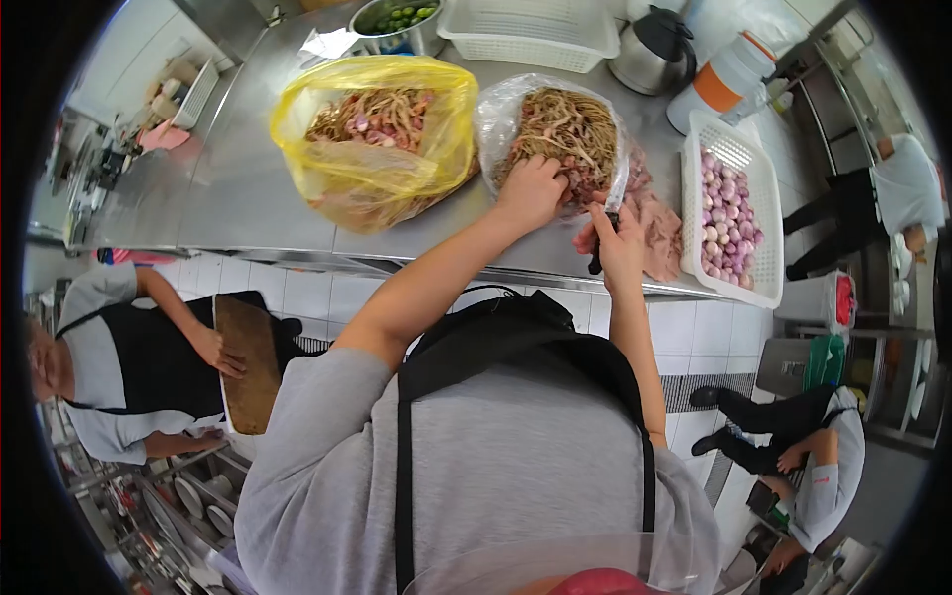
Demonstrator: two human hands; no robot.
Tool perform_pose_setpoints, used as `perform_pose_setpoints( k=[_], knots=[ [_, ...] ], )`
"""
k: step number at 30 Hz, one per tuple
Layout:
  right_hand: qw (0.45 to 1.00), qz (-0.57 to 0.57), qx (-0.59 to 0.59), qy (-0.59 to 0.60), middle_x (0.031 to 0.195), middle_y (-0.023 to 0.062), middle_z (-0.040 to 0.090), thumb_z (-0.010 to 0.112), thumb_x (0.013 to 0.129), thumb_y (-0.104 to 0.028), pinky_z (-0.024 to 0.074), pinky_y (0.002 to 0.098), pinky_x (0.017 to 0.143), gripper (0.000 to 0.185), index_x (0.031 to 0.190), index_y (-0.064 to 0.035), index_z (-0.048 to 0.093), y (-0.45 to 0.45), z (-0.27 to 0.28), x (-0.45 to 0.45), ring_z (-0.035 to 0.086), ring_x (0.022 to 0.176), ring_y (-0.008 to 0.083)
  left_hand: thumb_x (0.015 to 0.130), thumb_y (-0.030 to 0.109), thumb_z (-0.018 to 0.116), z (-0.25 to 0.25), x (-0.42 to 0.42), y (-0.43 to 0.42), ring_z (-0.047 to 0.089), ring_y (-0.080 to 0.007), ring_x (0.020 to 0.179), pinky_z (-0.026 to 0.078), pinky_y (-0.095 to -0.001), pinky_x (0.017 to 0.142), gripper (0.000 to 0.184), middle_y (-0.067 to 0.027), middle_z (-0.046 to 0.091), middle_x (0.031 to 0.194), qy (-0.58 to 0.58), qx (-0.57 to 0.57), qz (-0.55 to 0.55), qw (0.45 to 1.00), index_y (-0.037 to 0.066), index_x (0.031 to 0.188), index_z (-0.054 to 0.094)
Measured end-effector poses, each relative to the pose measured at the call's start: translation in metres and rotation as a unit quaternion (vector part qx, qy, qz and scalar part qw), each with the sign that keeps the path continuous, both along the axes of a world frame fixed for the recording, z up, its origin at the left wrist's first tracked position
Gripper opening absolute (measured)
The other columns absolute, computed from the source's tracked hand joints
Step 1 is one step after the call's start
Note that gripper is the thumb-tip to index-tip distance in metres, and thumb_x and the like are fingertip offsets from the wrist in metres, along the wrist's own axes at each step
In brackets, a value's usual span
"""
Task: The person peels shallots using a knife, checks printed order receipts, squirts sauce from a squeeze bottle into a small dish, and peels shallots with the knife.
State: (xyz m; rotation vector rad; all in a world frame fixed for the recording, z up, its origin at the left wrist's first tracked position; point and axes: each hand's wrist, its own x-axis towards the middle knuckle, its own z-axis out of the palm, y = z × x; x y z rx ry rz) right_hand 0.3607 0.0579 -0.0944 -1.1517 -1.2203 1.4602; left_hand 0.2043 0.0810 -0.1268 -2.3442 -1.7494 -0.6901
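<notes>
My left hand point(535, 188) reaches over a clear plastic bag point(493, 114), its fingers bent into a pile of dried roots and stalks point(565, 129) with reddish shallots among them. Whatever lies under those fingertips is hidden. Close by on the right, my right hand point(620, 248) grips a small knife point(614, 216), dark handle in the palm and blade pointing toward the bag. Brownish-pink skins point(656, 233) lie on the steel counter beside the bag. Farther right, a white plastic basket point(692, 188) holds peeled purple shallots point(729, 213).
Left of my hands sits a yellow plastic bag point(297, 109) of unpeeled shallots. Behind stand a pot of green fruit point(402, 18), a white crate point(526, 48), a steel jug point(650, 55) and an orange-banded bottle point(719, 84). Co-workers are on both sides; one holds a brown board point(245, 367).
</notes>
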Motion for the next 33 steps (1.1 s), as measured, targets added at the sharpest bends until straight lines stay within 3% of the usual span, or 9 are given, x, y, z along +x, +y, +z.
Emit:
perform_pose_setpoints(
  k=[4, 6, 10, 12, 13, 14, 16, 24, 33],
  knots=[
    [1.0, 0.003, 0.001, 0.017, 0.061, 0.0057, 0.056, 0.052, 0.083, -0.012, 0.0403, 0.0209, 0.038, 0.025, 0.105, 0.0009, 0.051, -0.003, -0.001, -0.004, 0.051, 0.043, 0.0105, 0.061, 0.021, 0.063, 0.005, -0.006, -0.009, 0.052, -0.0245, 0.079, 0.043, -0.0345, 0.071, 0.02, -0.0052, 0.055, 0.083, -0.071, 0.024, -0.024, 0.997, 0.009, 0.078, 0.06],
    [1.0, 0.024, 0.002, -0.005, 0.061, 0.0045, 0.054, 0.052, 0.084, -0.013, 0.0375, 0.0203, 0.038, 0.027, 0.108, -0.0005, 0.051, -0.001, -0.006, -0.001, 0.048, 0.042, 0.0095, 0.062, 0.013, 0.062, 0.013, -0.007, -0.009, 0.057, -0.0232, 0.072, 0.047, -0.0323, 0.065, 0.025, -0.0079, 0.057, 0.085, -0.233, -0.081, 0.038, 0.968, 0.008, 0.086, 0.06],
    [0.999, 0.041, -0.025, 0.026, 0.06, 0.0031, 0.052, 0.048, 0.087, -0.021, 0.036, 0.0207, 0.04, 0.03, 0.11, -0.0024, 0.051, 0.006, -0.013, -0.009, 0.045, 0.044, 0.0094, 0.064, 0.004, 0.06, 0.017, -0.018, -0.004, 0.059, -0.0175, 0.065, 0.048, -0.0275, 0.056, 0.03, -0.008, 0.058, 0.083, -0.398, -0.11, 0.029, 0.91, 0.005, 0.093, 0.058],
    [0.981, 0.036, -0.097, 0.163, 0.058, 0.0021, 0.05, 0.042, 0.089, -0.03, 0.0356, 0.0217, 0.043, 0.036, 0.113, -0.0039, 0.05, 0.004, -0.007, -0.018, 0.044, 0.047, 0.0094, 0.062, 0.002, 0.061, 0.016, -0.025, -0.002, 0.056, -0.0105, 0.065, 0.047, -0.0247, 0.059, 0.03, -0.0032, 0.059, 0.076, -0.563, -0.141, 0.007, 0.815, 0.001, 0.092, 0.058],
    [0.982, 0.046, -0.111, 0.146, 0.059, 0.0023, 0.05, 0.038, 0.09, -0.033, 0.0374, 0.0231, 0.046, 0.04, 0.116, -0.0048, 0.048, 0.004, -0.005, -0.021, 0.046, 0.049, 0.0103, 0.067, -0.001, 0.06, 0.014, -0.027, -0.003, 0.054, -0.0077, 0.066, 0.046, -0.0219, 0.058, 0.03, -0.0011, 0.057, 0.077, -0.63, -0.163, -0.004, 0.759, 0.0, 0.097, 0.057],
    [0.982, 0.042, -0.11, 0.147, 0.059, 0.0023, 0.05, 0.038, 0.09, -0.033, 0.0374, 0.0231, 0.046, 0.04, 0.116, -0.0048, 0.048, 0.004, -0.003, -0.024, 0.046, 0.049, 0.0103, 0.067, -0.001, 0.06, 0.016, -0.028, -0.005, 0.054, -0.0077, 0.066, 0.046, -0.0219, 0.058, 0.03, -0.0011, 0.057, 0.077, -0.628, -0.165, -0.007, 0.76, 0.0, 0.097, 0.057],
    [0.973, 0.099, -0.151, 0.142, 0.059, 0.0025, 0.05, 0.039, 0.09, -0.033, 0.0379, 0.0237, 0.046, 0.04, 0.118, -0.0049, 0.046, 0.006, -0.001, -0.029, 0.046, 0.049, 0.011, 0.071, -0.003, 0.059, 0.02, -0.028, -0.01, 0.055, -0.0083, 0.068, 0.046, -0.0195, 0.058, 0.028, -0.0016, 0.057, 0.08, -0.71, -0.174, -0.018, 0.683, 0.0, 0.098, 0.057],
    [0.948, 0.134, -0.211, 0.196, 0.057, 0.0009, 0.042, 0.04, 0.09, -0.032, 0.0314, 0.0215, 0.04, 0.039, 0.126, -0.0171, 0.039, -0.002, -0.002, -0.049, 0.038, 0.043, 0.0106, 0.075, 0.005, 0.063, 0.018, -0.032, -0.012, 0.058, -0.0117, 0.079, 0.047, -0.023, 0.07, 0.032, -0.0073, 0.06, 0.091, -0.749, -0.214, 0.038, 0.626, -0.002, 0.105, 0.052],
    [0.94, 0.119, -0.237, 0.215, 0.053, 0.0007, 0.038, 0.041, 0.09, -0.027, 0.0285, 0.0225, 0.036, 0.046, 0.133, -0.0194, 0.025, 0.004, -0.003, -0.054, 0.033, 0.038, 0.0095, 0.076, 0.005, 0.062, 0.006, -0.029, -0.008, 0.057, -0.0114, 0.084, 0.047, -0.0238, 0.075, 0.027, -0.0067, 0.061, 0.092, -0.73, -0.161, 0.013, 0.664, -0.002, 0.101, 0.055]
  ],
)
